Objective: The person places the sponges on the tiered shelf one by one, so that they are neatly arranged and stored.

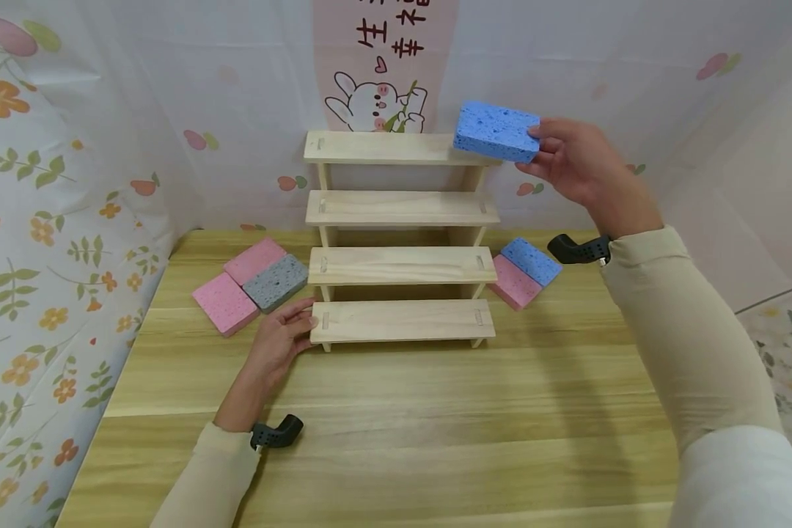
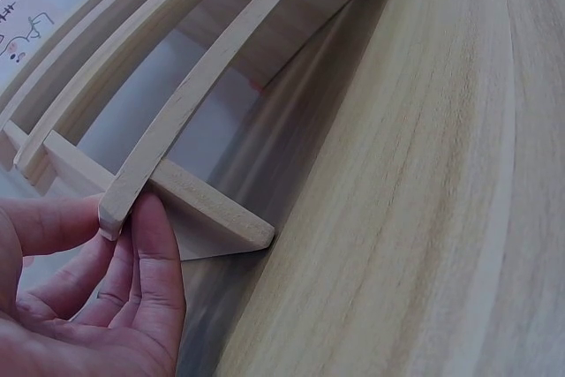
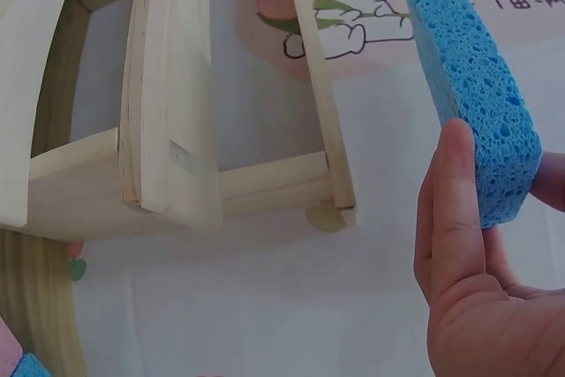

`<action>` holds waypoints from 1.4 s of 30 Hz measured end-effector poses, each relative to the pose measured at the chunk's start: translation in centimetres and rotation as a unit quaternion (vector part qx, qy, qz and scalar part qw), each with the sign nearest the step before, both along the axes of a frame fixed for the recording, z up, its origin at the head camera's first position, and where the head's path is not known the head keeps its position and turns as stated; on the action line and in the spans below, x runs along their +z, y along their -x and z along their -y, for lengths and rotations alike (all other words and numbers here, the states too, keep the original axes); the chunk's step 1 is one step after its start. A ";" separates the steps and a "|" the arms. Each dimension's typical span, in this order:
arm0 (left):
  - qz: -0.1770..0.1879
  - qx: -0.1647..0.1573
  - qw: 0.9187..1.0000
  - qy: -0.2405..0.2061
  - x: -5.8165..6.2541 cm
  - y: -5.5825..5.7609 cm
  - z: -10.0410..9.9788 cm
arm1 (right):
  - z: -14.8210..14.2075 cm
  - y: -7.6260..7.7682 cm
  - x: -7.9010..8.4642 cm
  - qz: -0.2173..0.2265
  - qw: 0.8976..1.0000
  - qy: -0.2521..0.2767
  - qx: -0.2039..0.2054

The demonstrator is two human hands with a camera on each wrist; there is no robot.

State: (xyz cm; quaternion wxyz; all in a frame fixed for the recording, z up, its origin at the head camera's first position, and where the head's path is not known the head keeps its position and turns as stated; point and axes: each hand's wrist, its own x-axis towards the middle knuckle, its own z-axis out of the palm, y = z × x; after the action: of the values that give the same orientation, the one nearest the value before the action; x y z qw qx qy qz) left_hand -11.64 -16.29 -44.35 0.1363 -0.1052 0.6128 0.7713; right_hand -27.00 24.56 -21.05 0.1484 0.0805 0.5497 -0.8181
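A blue sponge is pinched at its right end by my right hand, raised by the right end of the top step. In the right wrist view the sponge stands apart from the wooden frame, fingers on one face and thumb on the other. The pale wooden stepped rack has several empty steps. My left hand grips the left end of its lowest step. The left wrist view shows the thumb above that step's board and the fingers beneath it.
Left of the rack lie two pink sponges and a grey sponge. On its right a blue sponge and a pink sponge lie side by side. A printed cloth hangs close behind the rack.
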 end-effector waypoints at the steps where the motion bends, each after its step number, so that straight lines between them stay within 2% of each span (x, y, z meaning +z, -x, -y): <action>1: 0.000 0.000 1.000 0.000 0.0 0.0 0.0 | 0.2 0.1 0.0 0.000 1.000 -0.003 0.002; 12: -0.001 0.001 1.000 -0.004 0.0 0.1 0.0 | 2.2 1.2 -0.2 0.004 0.999 -0.044 0.006; 26: -0.001 0.001 1.000 -0.010 0.0 0.0 0.0 | 4.4 2.0 0.0 0.002 0.998 -0.057 0.005; 42: -0.002 0.004 1.000 -0.023 -0.2 0.1 -0.1 | 6.6 2.8 -0.3 -0.002 0.996 -0.081 0.025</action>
State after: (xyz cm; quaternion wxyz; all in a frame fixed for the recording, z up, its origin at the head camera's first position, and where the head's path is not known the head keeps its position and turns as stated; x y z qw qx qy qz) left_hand -11.75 -16.18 -44.51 0.1344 -0.1025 0.5949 0.7858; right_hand -29.76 17.95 -21.37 0.1602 0.0770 0.6162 -0.7673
